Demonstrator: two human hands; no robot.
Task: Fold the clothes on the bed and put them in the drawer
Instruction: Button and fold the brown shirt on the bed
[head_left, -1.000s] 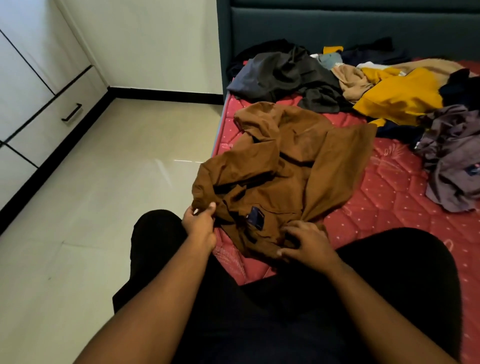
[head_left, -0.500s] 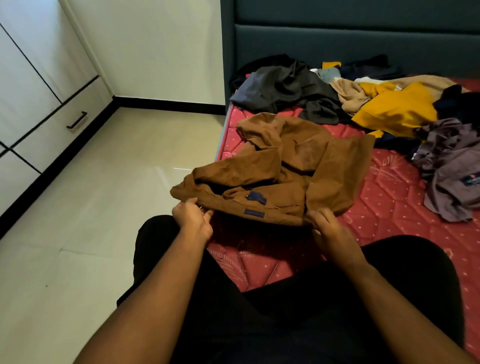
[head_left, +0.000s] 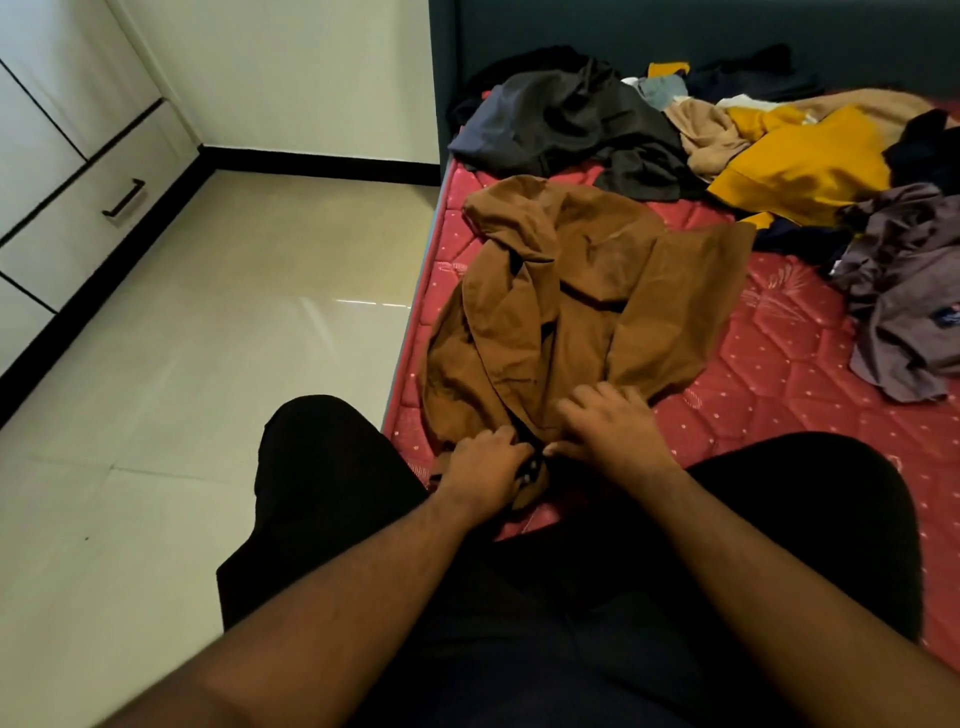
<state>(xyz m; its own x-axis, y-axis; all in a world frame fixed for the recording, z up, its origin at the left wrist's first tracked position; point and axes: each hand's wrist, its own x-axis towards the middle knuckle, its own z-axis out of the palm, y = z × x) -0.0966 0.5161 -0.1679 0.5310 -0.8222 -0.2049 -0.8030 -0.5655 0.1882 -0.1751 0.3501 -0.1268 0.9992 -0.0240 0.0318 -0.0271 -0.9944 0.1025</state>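
Brown garment (head_left: 566, 312) on the bed (head_left: 779, 374), near edge apparently bunched under both hands' curled fingers (head_left: 576, 410).

**Colours we see on and around the bed**

We see a rust-brown garment (head_left: 566, 312) with a few small dark patches along its folds. It lies on a red mattress (head_left: 779, 374) quilted in a hexagon pattern with small pale dots. Behind it we find a charcoal-grey garment (head_left: 566, 124), a mustard-yellow one (head_left: 800, 161), a beige one (head_left: 701, 130) and a dull purple-grey one (head_left: 904, 312). The headboard (head_left: 623, 31) is dark teal. We wear black trousers (head_left: 322, 467). The floor (head_left: 208, 338) is glossy cream tile, and the drawer (head_left: 104, 208) is off-white with a black handle and black edging.
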